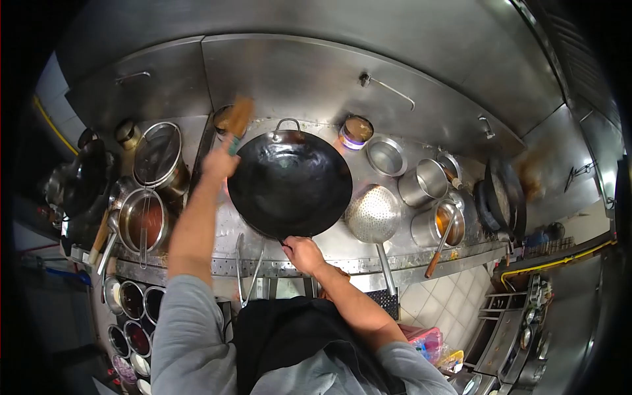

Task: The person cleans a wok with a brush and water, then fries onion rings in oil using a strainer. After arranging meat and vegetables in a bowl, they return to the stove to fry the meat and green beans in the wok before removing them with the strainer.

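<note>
At the lower centre of the frame, the right hand [303,253] was closed on the near rim of a black wok [289,181], which sat at the middle of the steel surface [342,243]. Beyond, toward the upper left, the left hand [220,161] gripped a blurred wooden-headed brush [238,122] over the wok's far left edge. A perforated skimmer [374,214] lay just right of the wok.

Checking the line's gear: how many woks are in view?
3: the wok at centre, right hand on its near rim; one far left; one leaning at right. Others may be hidden.
</note>
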{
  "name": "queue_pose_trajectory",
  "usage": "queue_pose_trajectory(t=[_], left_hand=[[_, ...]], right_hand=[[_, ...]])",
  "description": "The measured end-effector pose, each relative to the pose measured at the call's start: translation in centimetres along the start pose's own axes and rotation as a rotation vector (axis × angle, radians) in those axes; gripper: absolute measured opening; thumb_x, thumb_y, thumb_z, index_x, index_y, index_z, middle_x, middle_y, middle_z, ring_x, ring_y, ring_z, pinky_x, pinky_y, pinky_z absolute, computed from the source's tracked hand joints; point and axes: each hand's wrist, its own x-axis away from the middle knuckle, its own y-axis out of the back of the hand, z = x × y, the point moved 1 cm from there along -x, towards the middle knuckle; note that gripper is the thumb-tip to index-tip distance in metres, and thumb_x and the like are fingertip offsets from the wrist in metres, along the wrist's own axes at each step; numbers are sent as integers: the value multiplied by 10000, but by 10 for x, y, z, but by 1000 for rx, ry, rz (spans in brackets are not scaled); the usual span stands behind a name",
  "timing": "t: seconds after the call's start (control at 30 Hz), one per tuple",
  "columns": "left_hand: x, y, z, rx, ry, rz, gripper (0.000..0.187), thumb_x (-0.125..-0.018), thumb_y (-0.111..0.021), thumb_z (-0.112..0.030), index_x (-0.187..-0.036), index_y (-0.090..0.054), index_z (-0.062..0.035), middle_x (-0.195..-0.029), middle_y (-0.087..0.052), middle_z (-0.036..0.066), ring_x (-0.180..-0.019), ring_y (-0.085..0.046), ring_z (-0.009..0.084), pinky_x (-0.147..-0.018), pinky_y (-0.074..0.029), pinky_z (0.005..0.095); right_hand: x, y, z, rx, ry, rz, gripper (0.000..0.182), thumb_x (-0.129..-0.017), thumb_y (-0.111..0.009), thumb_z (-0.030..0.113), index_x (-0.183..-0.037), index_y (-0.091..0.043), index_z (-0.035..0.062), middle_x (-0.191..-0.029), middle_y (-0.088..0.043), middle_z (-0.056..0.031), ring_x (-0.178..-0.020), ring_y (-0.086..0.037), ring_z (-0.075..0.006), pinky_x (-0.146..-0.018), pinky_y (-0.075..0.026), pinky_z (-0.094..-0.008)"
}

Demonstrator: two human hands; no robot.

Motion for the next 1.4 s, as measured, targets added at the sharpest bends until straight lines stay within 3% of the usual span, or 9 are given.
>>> queue_pose_trajectory(t=[0.17, 0.33, 0.4, 0.6, 1.0, 1.13, 1.23, 1.33, 1.4], left_hand=[[89, -128, -83, 311, -172, 546, 748, -735, -736, -301, -1412, -416, -297, -999, -686, 162, -852, -685, 298, -781, -544, 395], [116, -34, -87, 174, -427, 950, 783, -760, -734, -291, -1462, -387, -270, -846, -649, 115, -532, -562, 152, -553, -535, 272], [54, -80, -1, -248, -692, 484, 780, -716, -767, -321, -1418, -427, -341, -1010, -686, 142, -850, -678, 282, -796, -547, 381], [56, -8, 57, 606, 289, -168, 808, -806, -695, -298, -1495, -274, -256, -969, -679, 213, -877, -670, 354, -803, -524, 412], [335, -142, 121, 49, 383, 370, 807, -794, -665, -322, -1496, -276, -233, -1071, -611, 276, -1013, -610, 436, -870, -485, 505], [283, -36, 132, 138, -84, -412, 192, -743, -669, -82, -930, -675, -37, -946, -605, 177, -917, -579, 364, -816, -465, 465], [248, 71, 161, -217, 207, -672, 355, -776, -673, -182, -1110, -642, -66, -992, -613, 159, -935, -586, 358, -802, -473, 467], [221, 81, 233, -225, 484, -467, 521, -846, -636, -343, -1288, -538, -85, -1074, -624, 207, -933, -607, 395, -832, -487, 488], [208, 74, 251, 685, 739, 223, 422, -916, -568, -248, -1312, -524, -110, -734, -623, 66, -537, -592, 200, -500, -474, 359]], right_hand=[[2, -3, -5, 1, 60, -15, 155, -848, -641, 156, -881, -625, 6, -843, -656, -180, -807, -635, -376, -734, -514, -449], [2, -2, -4, 13, 40, 10, 143, -842, -645, 158, -868, -629, 18, -852, -659, -173, -828, -638, -370, -744, -513, -446], [1, -2, -3, 41, 12, 20, 145, -840, -647, 158, -872, -628, 17, -857, -660, -177, -834, -636, -377, -746, -512, -448], [0, -5, -5, 32, 5, 35, 147, -844, -645, 164, -874, -633, 20, -857, -661, -182, -842, -635, -380, -756, -508, -452], [-1, 1, -3, 2, 21, 34, 145, -842, -637, 166, -848, -616, 22, -848, -656, -176, -831, -634, -370, -751, -504, -460], [2, 1, -6, 12, 44, 37, 129, -836, -642, 140, -883, -630, 20, -864, -655, -176, -818, -637, -368, -753, -506, -453], [15, 3, -2, -128, 89, -196, 300, -803, -647, 36, -1102, -631, 26, -1019, -626, -172, -905, -624, -340, -824, -502, -403], [44, 24, 14, -60, 153, -432, 370, -805, -637, 33, -1173, -611, 39, -1024, -612, -172, -932, -610, -337, -864, -491, -396], [76, 32, 8, -57, 104, -432, 408, -806, -630, 30, -1212, -598, 48, -993, -617, -161, -917, -614, -318, -863, -493, -385]])
